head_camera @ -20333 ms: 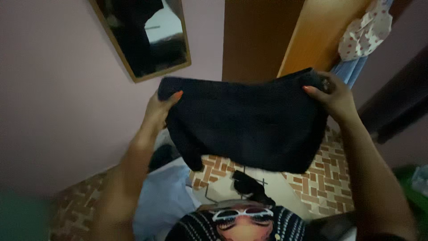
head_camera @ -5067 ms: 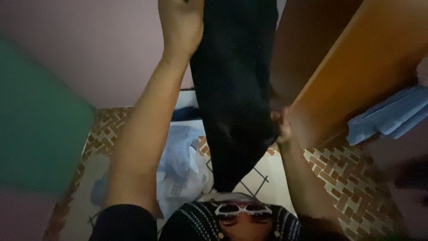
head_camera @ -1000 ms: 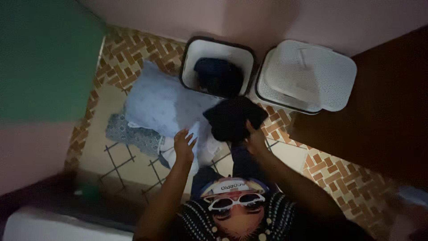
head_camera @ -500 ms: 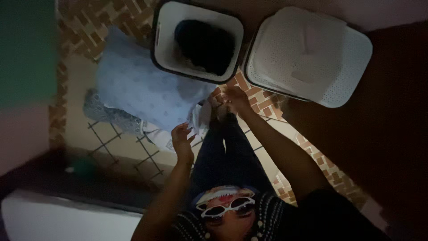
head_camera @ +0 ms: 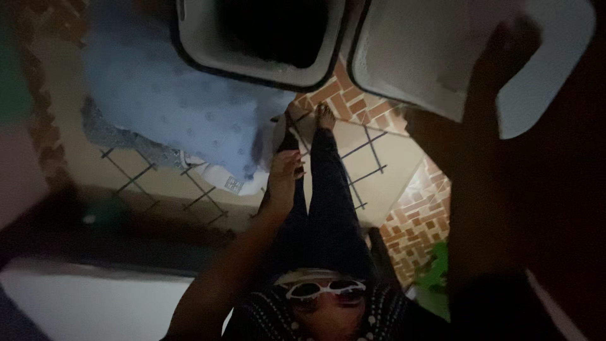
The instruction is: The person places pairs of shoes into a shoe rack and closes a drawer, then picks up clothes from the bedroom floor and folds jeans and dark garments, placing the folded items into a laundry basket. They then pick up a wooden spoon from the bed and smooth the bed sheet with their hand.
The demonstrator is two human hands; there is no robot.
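My left hand (head_camera: 285, 172) hangs empty with fingers loosely apart, above my dark trouser legs and just right of a light blue patterned cloth (head_camera: 170, 104) heaped on the floor. My right hand (head_camera: 508, 41) is a dark, blurred shape stretched out over the white perforated lid of a closed laundry basket (head_camera: 410, 57); its grip is hidden. Left of that stands an open white basket (head_camera: 202, 47) with dark clothing (head_camera: 271, 28) inside. My bare feet (head_camera: 324, 117) stand just in front of the two baskets.
The floor is brick-patterned tile (head_camera: 420, 221) with pale tiles crossed by dark lines. A darker patterned cloth (head_camera: 104, 132) lies beside the blue one. Something green (head_camera: 435, 278) sits low at the right. A dark wall or door fills the right side.
My right hand, holding a dark garment one second ago, no longer has it and has swung out over the lidded basket. The view has moved closer to the baskets.
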